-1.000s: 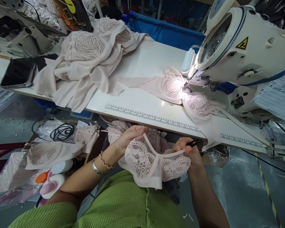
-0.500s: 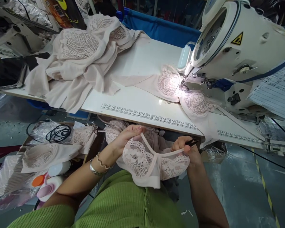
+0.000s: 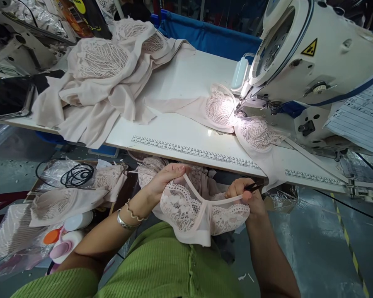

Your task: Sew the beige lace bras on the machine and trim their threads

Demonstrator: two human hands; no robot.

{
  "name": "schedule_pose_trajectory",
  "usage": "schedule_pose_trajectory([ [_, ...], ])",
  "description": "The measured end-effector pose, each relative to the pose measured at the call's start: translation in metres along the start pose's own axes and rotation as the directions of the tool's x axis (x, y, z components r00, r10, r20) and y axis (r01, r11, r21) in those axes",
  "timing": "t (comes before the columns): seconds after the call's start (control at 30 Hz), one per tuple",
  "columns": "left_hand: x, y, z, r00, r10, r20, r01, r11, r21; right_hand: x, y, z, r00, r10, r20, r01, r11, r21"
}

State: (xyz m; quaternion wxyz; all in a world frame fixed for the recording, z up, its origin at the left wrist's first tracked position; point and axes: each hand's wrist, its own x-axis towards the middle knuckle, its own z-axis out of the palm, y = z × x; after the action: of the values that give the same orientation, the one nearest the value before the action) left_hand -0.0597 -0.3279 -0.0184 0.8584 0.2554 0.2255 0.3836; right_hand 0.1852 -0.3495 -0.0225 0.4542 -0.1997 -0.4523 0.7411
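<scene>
A pale pink lace bra [image 3: 202,209] is stretched between my hands over my lap, below the table's front edge. My left hand [image 3: 166,180] pinches the top edge of its left cup, fingers closed on the trim. My right hand [image 3: 245,196] grips the right cup's edge and also holds small black thread snips [image 3: 253,187], whose tips point right. On the table, another lace bra [image 3: 236,120] lies under the needle of the white sewing machine [image 3: 313,62], lit by its lamp.
A heap of beige lace garments [image 3: 108,78] covers the table's left part, beside a dark tablet [image 3: 9,97]. The white table [image 3: 186,140] has printed rulers along its front. More garments, a black cable coil [image 3: 76,174] and bottles lie in a box at my left.
Almost nothing has changed. The view has shifted slightly, and both hands keep the same hold on the bra.
</scene>
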Motion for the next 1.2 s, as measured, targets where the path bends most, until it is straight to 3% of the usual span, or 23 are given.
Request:
schedule_pose_trajectory([
  [0.3,0.0,-0.004,-0.011,0.998,0.058,-0.001,-0.058,0.998,0.012,0.001,0.003,-0.004,0.981,-0.191,0.029,0.191,0.982,0.002],
  [0.63,0.0,-0.009,-0.014,0.995,0.1,0.011,-0.1,0.995,0.016,0.0,0.002,-0.003,0.98,-0.2,-0.008,0.2,0.979,-0.05],
  [0.93,-0.002,-0.006,-0.006,0.985,0.168,-0.052,-0.164,0.984,0.069,-0.005,0.002,-0.005,0.97,-0.23,-0.081,0.223,0.971,-0.083],
  [1.2,-0.001,-0.005,-0.004,0.984,0.16,-0.079,-0.152,0.983,0.103,-0.004,-0.001,-0.002,0.964,-0.247,-0.096,0.238,0.966,-0.103],
])
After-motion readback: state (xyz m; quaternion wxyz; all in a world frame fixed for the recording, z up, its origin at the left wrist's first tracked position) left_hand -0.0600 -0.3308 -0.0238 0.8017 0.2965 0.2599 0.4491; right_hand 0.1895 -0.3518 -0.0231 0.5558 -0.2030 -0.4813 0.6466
